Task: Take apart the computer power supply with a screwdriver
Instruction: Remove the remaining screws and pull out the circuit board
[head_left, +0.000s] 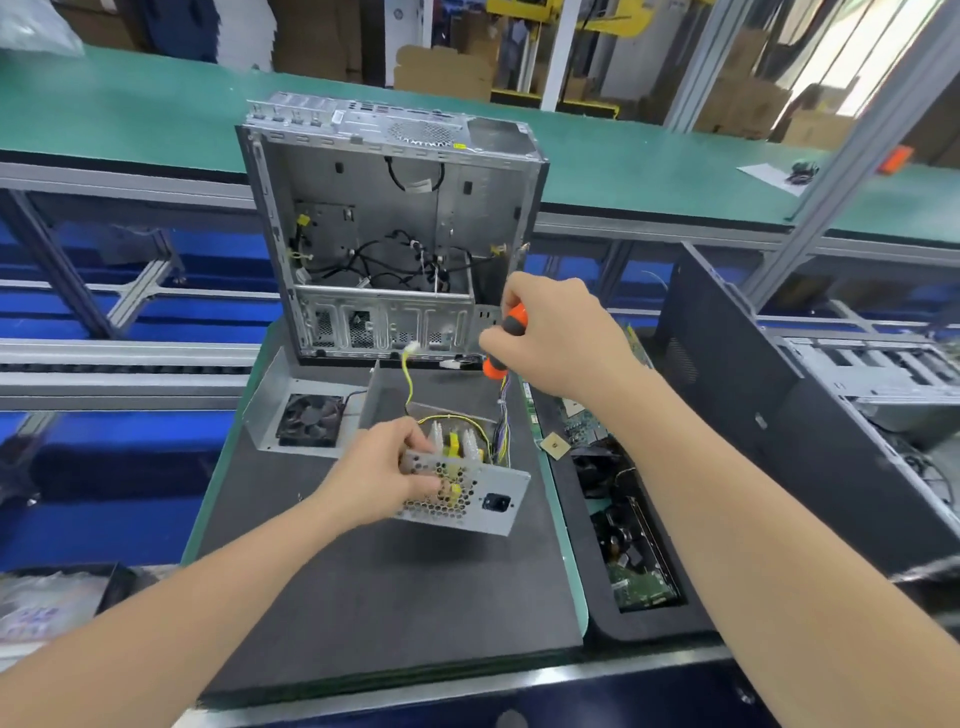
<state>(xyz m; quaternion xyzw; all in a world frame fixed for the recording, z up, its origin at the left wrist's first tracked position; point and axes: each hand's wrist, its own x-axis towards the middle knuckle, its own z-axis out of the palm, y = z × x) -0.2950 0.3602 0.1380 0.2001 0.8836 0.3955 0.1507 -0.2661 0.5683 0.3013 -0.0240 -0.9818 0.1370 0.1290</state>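
The power supply (483, 512) is a grey metal box with a perforated face and a black socket, lid off, yellow parts and wires showing inside. It is tilted up off the dark mat (395, 587). My left hand (382, 478) grips its left end, fingers curled over the top edge. My right hand (556, 338) holds an orange and grey screwdriver (506, 340) above and behind the supply, apart from it. The screwdriver's tip is hidden. The supply's removed cover (311, 410), with a black fan, lies to the left.
An empty open computer case (389, 228) stands upright behind the mat, cables hanging inside. A tray (623, 525) with circuit boards and parts lies to the right. A black case panel (737, 395) leans further right. A green conveyor (156, 114) runs behind.
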